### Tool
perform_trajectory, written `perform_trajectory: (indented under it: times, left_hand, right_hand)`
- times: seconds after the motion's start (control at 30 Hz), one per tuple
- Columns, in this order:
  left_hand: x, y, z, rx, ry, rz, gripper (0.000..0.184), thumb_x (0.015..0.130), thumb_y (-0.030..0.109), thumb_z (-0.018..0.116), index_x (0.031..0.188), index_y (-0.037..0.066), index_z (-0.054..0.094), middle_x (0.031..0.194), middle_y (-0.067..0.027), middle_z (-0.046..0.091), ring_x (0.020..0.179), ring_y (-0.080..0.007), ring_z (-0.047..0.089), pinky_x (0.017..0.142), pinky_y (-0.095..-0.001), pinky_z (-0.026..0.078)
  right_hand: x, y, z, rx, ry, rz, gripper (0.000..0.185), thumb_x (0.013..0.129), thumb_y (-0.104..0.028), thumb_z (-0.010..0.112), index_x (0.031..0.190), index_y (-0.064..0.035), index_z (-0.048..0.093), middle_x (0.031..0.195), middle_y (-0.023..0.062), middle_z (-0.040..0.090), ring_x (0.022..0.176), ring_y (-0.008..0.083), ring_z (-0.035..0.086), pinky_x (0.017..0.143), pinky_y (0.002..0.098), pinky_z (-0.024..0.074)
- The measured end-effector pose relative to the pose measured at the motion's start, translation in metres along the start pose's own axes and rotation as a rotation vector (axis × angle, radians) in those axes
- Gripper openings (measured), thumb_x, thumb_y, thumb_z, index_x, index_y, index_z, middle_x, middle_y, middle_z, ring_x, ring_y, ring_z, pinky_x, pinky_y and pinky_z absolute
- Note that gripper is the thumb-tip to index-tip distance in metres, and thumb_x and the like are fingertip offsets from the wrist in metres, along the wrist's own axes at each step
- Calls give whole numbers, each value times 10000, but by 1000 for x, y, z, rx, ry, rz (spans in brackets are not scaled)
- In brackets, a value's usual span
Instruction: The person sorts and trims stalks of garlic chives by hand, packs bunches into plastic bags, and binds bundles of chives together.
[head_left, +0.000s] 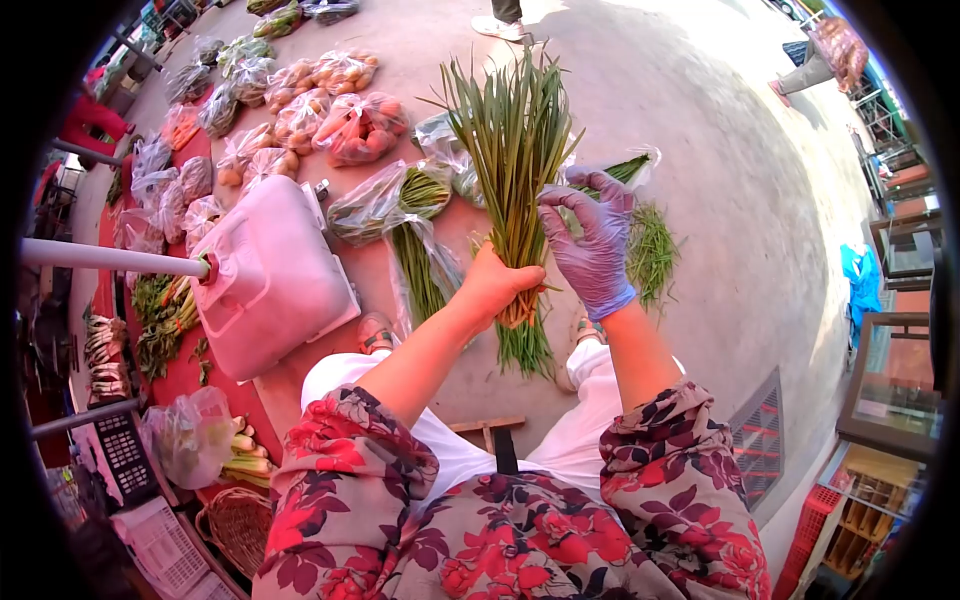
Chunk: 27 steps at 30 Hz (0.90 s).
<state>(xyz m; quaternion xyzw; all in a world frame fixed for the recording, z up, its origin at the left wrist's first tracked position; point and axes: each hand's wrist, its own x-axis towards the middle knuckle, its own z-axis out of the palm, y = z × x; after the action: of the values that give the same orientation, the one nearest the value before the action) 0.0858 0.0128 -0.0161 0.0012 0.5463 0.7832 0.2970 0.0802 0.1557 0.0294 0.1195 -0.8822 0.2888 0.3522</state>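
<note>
My bare left hand (pixel 498 285) is wrapped round the lower stalks of a bunch of garlic chives (pixel 510 150), held upright with the leaves fanning out at the top. At the bunch's right edge is my right hand (pixel 592 235) in a thin purple glove. Its thumb and fingers curl into a pinch; anything between them is too small to make out. Loose green trimmings (pixel 650 255) lie on the ground to the right, and more chives (pixel 525 345) lie below the bunch. A plastic bag of green stalks (pixel 422 265) rests left of my left forearm.
A large pale plastic jug (pixel 265 280) on its stand is at my left. Bagged vegetables, including tomatoes (pixel 362 128), spread over a red mat beyond it. A wicker basket (pixel 238 530) sits at lower left, a floor grate (pixel 758 440) at right. Other people's legs (pixel 503 20) show ahead.
</note>
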Motion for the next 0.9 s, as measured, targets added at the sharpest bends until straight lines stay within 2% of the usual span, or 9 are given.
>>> perform_trajectory:
  times: [0.07,0.1,0.3,0.33,0.53,0.6,0.73,0.9]
  left_hand:
    - [0,-3,1,22,2,36,373,674,23,678,998,29,492,838,-42,586,705,-129,584,627,-275,491]
    - [2,-6,0,35,3,58,408,671,27,685,1023,29,480,862,-46,587,734,-131,585,640,-277,493]
    - [8,-14,-4,184,93,175,587,651,45,712,1148,30,399,1014,-69,562,891,-143,569,705,-285,492]
    - [7,-13,-3,198,104,187,607,649,44,713,1162,31,390,1035,-72,556,908,-145,565,712,-285,492]
    - [8,-19,-6,187,139,191,610,633,-20,647,1179,28,378,927,-78,589,792,-158,602,657,-288,507]
    - [9,-19,-8,137,109,126,613,627,-21,639,1179,27,377,901,-81,595,760,-161,608,639,-288,510]
    - [10,-19,-9,170,139,59,626,621,2,660,1179,25,375,902,-84,596,754,-161,610,632,-287,511]
    - [11,-23,-7,283,184,196,639,622,23,684,1180,23,373,936,-85,593,783,-158,611,651,-288,512]
  right_hand:
    - [-2,-11,8,9,-109,-51,207,717,-223,691,886,-117,638,983,72,521,971,241,437,871,373,300]
    - [-4,-14,10,-62,-147,-17,265,714,-284,692,907,-111,633,1000,77,510,989,252,410,883,382,279]
    - [-8,-19,22,-163,-166,150,403,680,-396,707,940,-99,627,1058,96,479,1029,279,374,889,406,275]
    - [-8,-19,23,-142,-167,166,376,680,-377,708,920,-98,631,1055,98,484,1029,282,378,889,409,280]
    - [-14,-9,33,39,-177,317,170,680,-229,686,768,-89,648,1057,112,509,1024,302,411,897,415,311]
    - [-15,-8,33,97,-157,359,113,676,-187,667,724,-87,647,1064,118,515,1021,306,421,903,412,317]
    - [-16,-7,33,98,-180,360,149,669,-220,672,736,-88,652,1087,129,510,1033,319,417,914,413,310]
    - [-16,-12,33,-8,-215,371,221,681,-300,688,754,-94,658,1104,136,502,1055,327,402,916,445,292]
